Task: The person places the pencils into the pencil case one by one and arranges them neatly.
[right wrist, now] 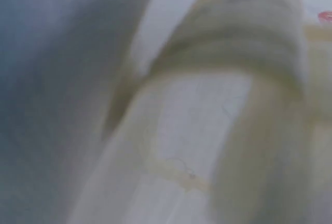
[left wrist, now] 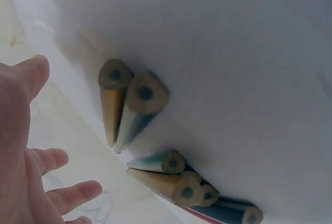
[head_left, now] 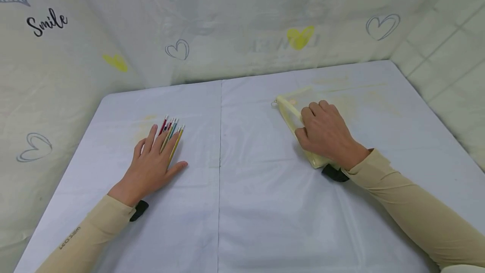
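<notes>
Several pencils (head_left: 174, 140) in red, teal and gold lie on the table at the left. My left hand (head_left: 153, 165) is over them with its fingers extended and spread, its thumb out to the right. In the left wrist view, the flat, unsharpened pencil ends (left wrist: 145, 93) face the camera in two loose groups beside the left hand (left wrist: 21, 141). Toward the right, my right hand (head_left: 326, 132) grips a pale yellow, see-through zip pouch (head_left: 289, 111) with curled fingers. The blurred pouch (right wrist: 233, 47) fills much of the right wrist view.
A white cloth covers the table (head_left: 257, 205), with a crease (head_left: 219, 165) down its middle. Behind it hangs a white curtain (head_left: 227, 24) printed with hearts and words. Black wrist straps (head_left: 139, 211) show at both sleeve cuffs.
</notes>
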A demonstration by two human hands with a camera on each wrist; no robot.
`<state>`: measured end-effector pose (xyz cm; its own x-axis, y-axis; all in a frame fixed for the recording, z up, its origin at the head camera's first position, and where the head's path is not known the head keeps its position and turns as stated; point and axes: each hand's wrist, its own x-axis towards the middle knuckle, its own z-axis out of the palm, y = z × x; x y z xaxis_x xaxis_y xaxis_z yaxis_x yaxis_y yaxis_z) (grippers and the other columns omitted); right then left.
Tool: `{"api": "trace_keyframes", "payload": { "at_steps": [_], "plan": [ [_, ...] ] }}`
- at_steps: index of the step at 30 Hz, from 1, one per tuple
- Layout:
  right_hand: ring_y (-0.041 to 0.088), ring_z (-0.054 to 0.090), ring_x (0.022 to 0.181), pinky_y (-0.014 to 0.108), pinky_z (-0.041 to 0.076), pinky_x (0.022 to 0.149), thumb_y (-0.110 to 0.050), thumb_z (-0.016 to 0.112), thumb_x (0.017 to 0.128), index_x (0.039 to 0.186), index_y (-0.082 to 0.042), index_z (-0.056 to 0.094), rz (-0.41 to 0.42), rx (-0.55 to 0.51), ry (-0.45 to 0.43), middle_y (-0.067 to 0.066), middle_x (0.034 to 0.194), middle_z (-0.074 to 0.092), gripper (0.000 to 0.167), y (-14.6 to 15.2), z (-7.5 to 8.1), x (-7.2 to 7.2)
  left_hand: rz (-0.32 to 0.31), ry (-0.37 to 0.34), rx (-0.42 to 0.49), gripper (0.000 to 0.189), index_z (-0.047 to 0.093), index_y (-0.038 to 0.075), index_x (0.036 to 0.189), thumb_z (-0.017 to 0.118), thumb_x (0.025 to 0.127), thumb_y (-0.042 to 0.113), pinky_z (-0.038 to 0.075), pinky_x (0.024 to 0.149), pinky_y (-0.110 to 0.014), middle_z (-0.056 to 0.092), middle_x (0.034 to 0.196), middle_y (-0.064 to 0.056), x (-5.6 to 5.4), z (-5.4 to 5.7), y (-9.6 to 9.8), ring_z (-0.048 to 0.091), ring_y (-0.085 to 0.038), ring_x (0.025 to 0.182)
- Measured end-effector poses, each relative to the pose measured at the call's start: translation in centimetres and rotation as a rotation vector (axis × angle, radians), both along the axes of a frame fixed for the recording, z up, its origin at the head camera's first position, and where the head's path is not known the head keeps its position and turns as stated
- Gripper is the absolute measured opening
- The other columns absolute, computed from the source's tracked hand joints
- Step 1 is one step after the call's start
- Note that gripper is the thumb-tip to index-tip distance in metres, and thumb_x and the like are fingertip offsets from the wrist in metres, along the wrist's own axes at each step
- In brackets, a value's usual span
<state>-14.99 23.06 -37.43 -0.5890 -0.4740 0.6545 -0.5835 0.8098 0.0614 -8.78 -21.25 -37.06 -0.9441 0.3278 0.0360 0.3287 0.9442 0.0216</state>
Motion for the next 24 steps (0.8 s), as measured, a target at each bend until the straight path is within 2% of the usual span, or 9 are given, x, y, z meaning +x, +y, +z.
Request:
{"api": "trace_keyframes", "payload": {
  "at_steps": [7,16,24],
  "plan": [
    [0.019,0.013,0.059,0.027,0.009,0.055,-0.008,0.031,0.077,0.063,-0.014,0.019,-0.022,-0.012,0.04,-0.001,0.064,0.014,0.02,-0.02,0.12,0.11,0.004,-0.014,0.008,0.08,0.032,0.01,0.161,0.063,0.1,0.05,0.024,0.119,-0.063,0.033,0.161,-0.024,0.01,-0.04,0.06,0.009,-0.047,0.159],
    [0.019,0.012,0.061,0.028,0.009,0.056,-0.008,0.032,0.082,0.063,-0.015,0.018,-0.055,-0.021,-0.009,-0.001,0.066,0.012,0.024,-0.12,0.33,0.27,0.001,-0.023,0.018,0.08,0.031,0.009,0.161,0.063,0.1,0.049,0.023,0.119,-0.064,0.032,0.161,-0.024,-0.13,0.1,0.06,0.009,-0.048,0.159],
    [0.019,0.012,0.06,0.028,0.008,0.057,-0.008,0.031,0.082,0.064,-0.016,0.017,-0.065,-0.041,-0.008,-0.002,0.066,0.012,0.024,0.0,0.44,0.17,0.015,-0.018,0.019,0.079,0.033,0.009,0.161,0.064,0.1,0.049,0.023,0.119,-0.063,0.032,0.163,-0.023,-0.14,0.01,0.06,0.008,-0.047,0.16]
  ]
}}
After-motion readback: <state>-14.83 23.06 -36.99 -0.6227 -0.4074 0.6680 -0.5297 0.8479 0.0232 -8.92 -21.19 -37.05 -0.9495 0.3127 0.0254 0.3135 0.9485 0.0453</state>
